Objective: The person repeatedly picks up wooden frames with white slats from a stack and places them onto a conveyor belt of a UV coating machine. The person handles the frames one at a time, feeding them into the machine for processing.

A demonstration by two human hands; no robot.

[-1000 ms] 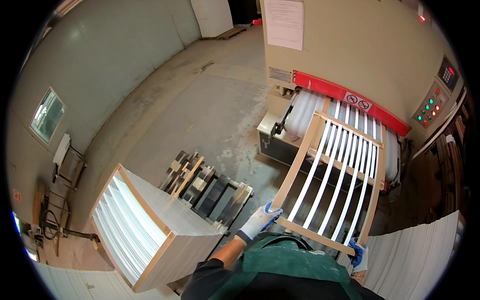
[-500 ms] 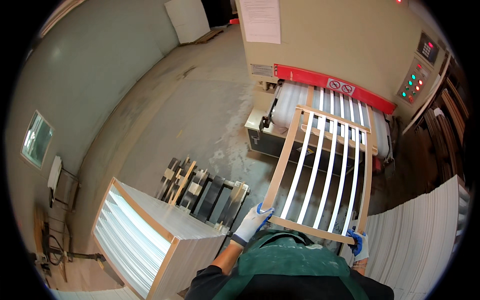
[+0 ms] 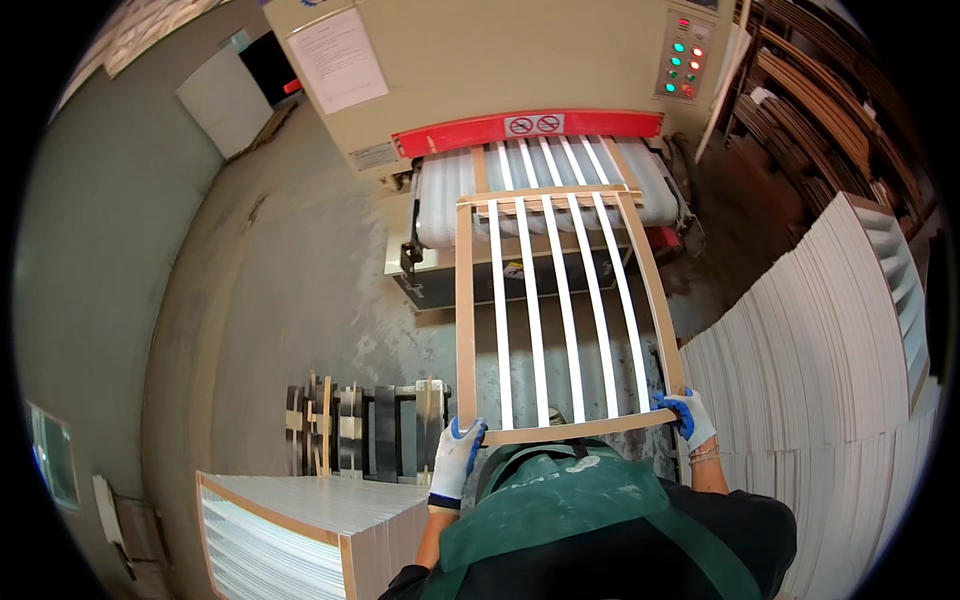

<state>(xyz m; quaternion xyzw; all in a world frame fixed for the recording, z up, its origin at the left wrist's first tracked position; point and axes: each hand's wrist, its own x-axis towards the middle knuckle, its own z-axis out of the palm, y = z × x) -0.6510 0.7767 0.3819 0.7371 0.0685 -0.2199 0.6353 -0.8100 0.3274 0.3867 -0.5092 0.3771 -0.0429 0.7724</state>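
A slatted frame (image 3: 467, 320) with tan edges and white slats stretches out in front of me. My left hand (image 3: 457, 458), in a white and blue work glove, is closed around its near left corner. The near right corner is gripped by my gloved right hand (image 3: 690, 415). The frame's far end lies over the front of a conveyor belt (image 3: 443, 190). There it meets or overlaps a second slatted frame (image 3: 480, 168), whose far part is hidden under a red bar (image 3: 440, 137); I cannot tell whether the two touch.
Behind the belt stands a beige machine (image 3: 520, 65) with a lit button panel (image 3: 686, 60). Tall stacks of frames rise at right (image 3: 790, 330) and lower left (image 3: 380, 520). A low roller stand (image 3: 385, 430) sits left of me. Brown boards (image 3: 815, 105) fill the far right.
My view has turned to the right. The held frame now points more squarely at the belt, and both hands keep their grip on its near corners.
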